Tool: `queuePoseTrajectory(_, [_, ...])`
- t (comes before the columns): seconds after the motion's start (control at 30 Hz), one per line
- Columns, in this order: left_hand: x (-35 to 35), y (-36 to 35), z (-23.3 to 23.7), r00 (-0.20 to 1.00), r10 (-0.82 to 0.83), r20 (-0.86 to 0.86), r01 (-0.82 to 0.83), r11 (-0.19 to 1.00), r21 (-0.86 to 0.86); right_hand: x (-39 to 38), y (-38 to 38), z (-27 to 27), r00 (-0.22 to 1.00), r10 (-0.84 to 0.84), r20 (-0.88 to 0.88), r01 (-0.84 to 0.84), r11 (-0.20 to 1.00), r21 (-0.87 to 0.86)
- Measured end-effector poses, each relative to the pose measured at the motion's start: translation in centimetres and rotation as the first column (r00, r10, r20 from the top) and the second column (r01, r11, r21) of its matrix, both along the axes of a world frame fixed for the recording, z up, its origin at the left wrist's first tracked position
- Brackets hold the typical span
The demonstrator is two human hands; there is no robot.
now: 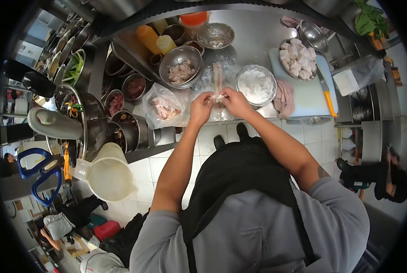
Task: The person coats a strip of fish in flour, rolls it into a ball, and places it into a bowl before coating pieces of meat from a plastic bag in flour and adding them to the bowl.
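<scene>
Both hands meet at the front edge of the steel counter. My left hand [202, 107] and my right hand [234, 103] pinch a small pale piece of floured food [218, 98] between them. Just beyond it, a long pale strip [217, 76] lies on the flour-dusted steel. On the right stands a bowl of white flour [256, 85]. To the left are a metal bowl of raw pale meat pieces [181, 72] and a clear plastic bag of meat [163, 107].
A bowl of white chunks [298, 59] and an orange-handled knife [328, 98] rest on a cutting board [306, 100]. A pink cloth [284, 98] lies beside it. A pitcher [110, 175] and blue-handled scissors [41, 175] are at left. Other people stand at lower left and far right.
</scene>
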State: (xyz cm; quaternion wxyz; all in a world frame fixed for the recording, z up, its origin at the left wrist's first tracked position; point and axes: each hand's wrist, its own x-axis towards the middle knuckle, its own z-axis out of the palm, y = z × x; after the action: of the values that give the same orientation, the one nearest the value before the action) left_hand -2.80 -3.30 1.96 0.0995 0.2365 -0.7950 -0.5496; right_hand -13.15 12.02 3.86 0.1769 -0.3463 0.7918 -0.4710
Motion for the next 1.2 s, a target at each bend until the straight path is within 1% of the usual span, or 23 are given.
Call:
queuePoseTrajectory(0.03, [-0.1, 0.2, 0.9, 0.999, -0.006, 0.042, 0.008, 0.999, -0.042, 0.2, 0.1, 0.2, 0.999, -0.001, -0.051, 0.003, 0.999, 0.043])
queuePoseTrajectory(0.13, [-0.6, 0.0, 0.8, 0.991, -0.046, 0.127, 0.057, 0.995, -0.083, 0.3, -0.2, -1.2, 0.988, -0.026, -0.155, 0.045, 0.992, 0.119])
queuePoseTrajectory(0.17, [-0.7, -0.3, -0.1, 0.99, -0.095, 0.101, 0.114, 0.972, -0.205, 0.1, -0.3, -1.7, 0.98, 0.0, -0.198, 0.033, 0.986, 0.162])
queuePoseTrajectory(0.2, [-0.7, -0.8, -2.1, 0.986, -0.147, 0.081, 0.165, 0.932, -0.324, 0.0, -0.3, -2.3, 0.971, 0.027, -0.237, 0.024, 0.978, 0.207])
queuePoseTrajectory(0.23, [-0.5, -0.9, -2.7, 0.977, -0.201, 0.067, 0.21, 0.874, -0.438, 0.1, -0.3, -2.5, 0.96, 0.055, -0.274, 0.017, 0.967, 0.253])
queuePoseTrajectory(0.33, [-0.3, -1.0, -3.1, 0.984, -0.178, 0.015, 0.169, 0.901, -0.399, 1.0, -0.1, -2.7, 0.902, 0.137, -0.408, 0.019, 0.934, 0.357])
queuePoseTrajectory(0.43, [-0.2, -1.3, -2.5, 0.93, -0.354, -0.101, 0.262, 0.83, -0.492, 2.5, 0.2, -3.1, 0.856, 0.268, -0.442, -0.083, 0.915, 0.394])
queuePoseTrajectory(0.53, [-0.6, -1.7, -3.3, 0.91, -0.414, -0.018, 0.351, 0.794, -0.496, 2.2, -0.4, -4.4, 0.697, 0.404, -0.593, -0.103, 0.874, 0.474])
queuePoseTrajectory(0.63, [-1.1, -2.2, -3.7, 0.891, -0.455, 0.004, 0.391, 0.761, -0.518, 1.4, -0.5, -4.5, 0.624, 0.419, -0.66, -0.162, 0.895, 0.415])
queuePoseTrajectory(0.73, [-0.8, -2.4, -2.7, 0.885, -0.463, 0.034, 0.408, 0.741, -0.533, 0.8, -0.8, -3.9, 0.797, 0.228, -0.559, -0.063, 0.952, 0.299])
queuePoseTrajectory(0.83, [-1.3, -2.1, -3.1, 0.915, -0.402, 0.025, 0.354, 0.772, -0.529, 0.1, -0.9, -4.0, 0.9, 0.022, -0.435, 0.014, 0.997, 0.08])
queuePoseTrajectory(0.93, [-2.7, -2.5, -3.2, 0.923, -0.36, 0.133, 0.384, 0.86, -0.336, 0.0, -1.0, -4.5, 0.944, -0.045, -0.327, 0.055, 0.998, 0.021])
queuePoseTrajectory(1.03, [-4.2, -3.2, -3.5, 0.895, -0.377, 0.239, 0.439, 0.839, -0.322, 0.8, -0.3, -3.6, 0.874, 0.072, -0.48, -0.052, 0.997, 0.054])
queuePoseTrajectory(1.13, [-4.4, -3.4, -3.9, 0.938, -0.317, 0.139, 0.342, 0.91, -0.235, -0.3, -0.7, -5.4, 0.853, 0.069, -0.518, -0.014, 0.994, 0.11])
queuePoseTrajectory(1.17, [-3.9, -3.3, -4.1, 0.95, -0.309, 0.047, 0.307, 0.892, -0.331, -0.5, -0.7, -5.9, 0.858, 0.084, -0.506, -0.023, 0.992, 0.126])
queuePoseTrajectory(1.2, [-3.1, -2.7, -3.2, 0.95, -0.309, -0.049, 0.261, 0.868, -0.422, -0.9, -0.9, -5.9, 0.862, 0.096, -0.497, -0.029, 0.99, 0.141])
